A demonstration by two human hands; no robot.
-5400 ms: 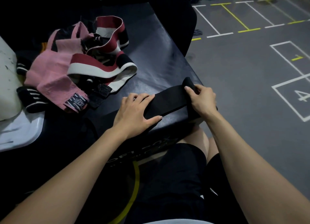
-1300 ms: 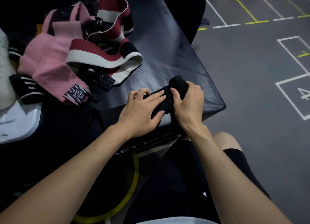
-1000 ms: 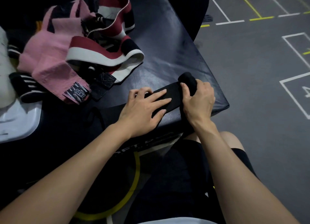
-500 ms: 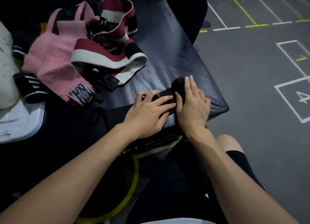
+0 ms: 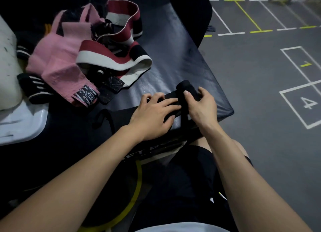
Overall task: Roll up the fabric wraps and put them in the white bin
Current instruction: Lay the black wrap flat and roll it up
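R hand (image 5: 202,104) curls thumb & fingers round the rolled end of the black wrap (image 5: 186,91), near the front-right corner of the black padded box (image 5: 173,46). L hand (image 5: 154,114) lies flat w/ straight fingers pressing the unrolled strip just beside the roll. Further left on the box: pile w/ pink wrap (image 5: 57,61), red/white/black band (image 5: 111,58), black striped wrap (image 5: 34,85). White bin (image 5: 19,122) at far left edge, only partly visible.

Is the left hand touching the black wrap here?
Touching. The head view shows the left hand lying with straight fingers flat on the black wrap, beside the rolled end.
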